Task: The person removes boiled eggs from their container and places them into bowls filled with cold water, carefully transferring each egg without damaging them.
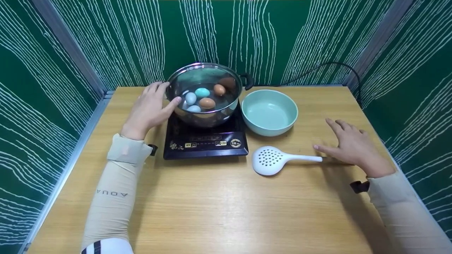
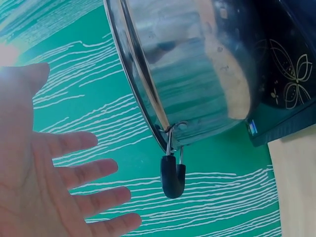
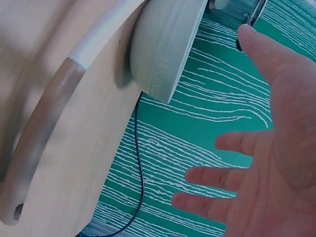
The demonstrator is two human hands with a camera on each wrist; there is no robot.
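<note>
My left hand hovers at the left side of a steel pot, fingers spread. In the left wrist view the palm faces the pot, apart from its wall and black handle. Several eggs lie in the pot: brown eggs, a turquoise egg and pale blue eggs. My right hand is held over the table's right side, fingers extended and nothing in them. Below it lies a white skimmer with a perforated head; its brown handle end shows in the right wrist view.
The pot stands on a black induction cooker. Right of it is a mint-green bowl on the wooden table. A black cable runs along the back. Green walls with white lines enclose the back and sides.
</note>
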